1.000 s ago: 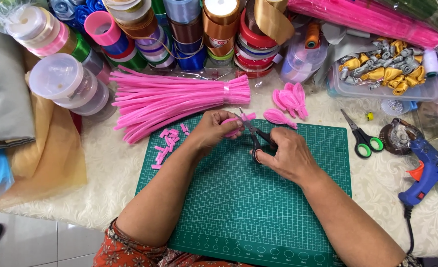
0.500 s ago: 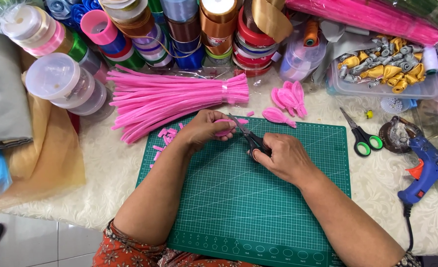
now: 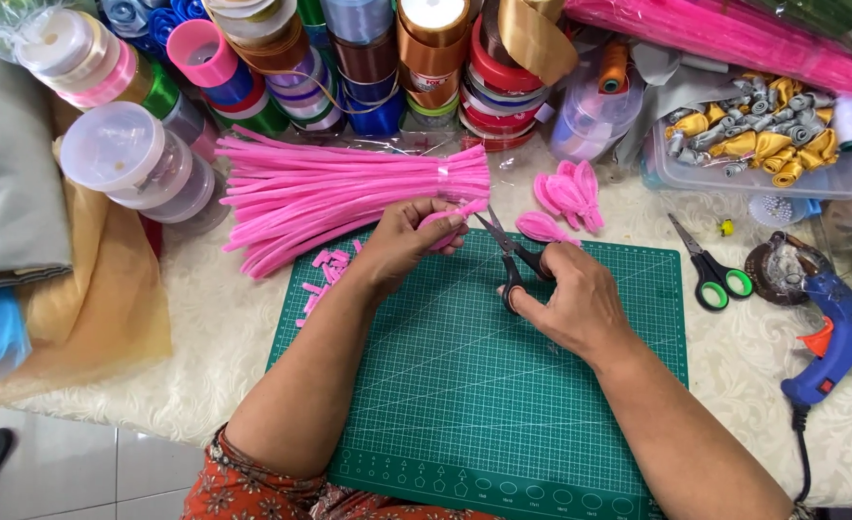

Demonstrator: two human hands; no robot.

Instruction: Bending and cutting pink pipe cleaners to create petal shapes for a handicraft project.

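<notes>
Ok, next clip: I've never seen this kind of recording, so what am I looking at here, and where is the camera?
There is no machine: a person works with two bare hands, filmed from a camera on their head looking down. The left hand pinches a looped pink pipe cleaner. The right hand holds black scissors, blades open beside that loop. Both are over a green cutting mat. Beyond it lie a bundle of pink pipe cleaners, finished pink loops, ribbon spools, green-handled scissors and a blue glue gun.
</notes>
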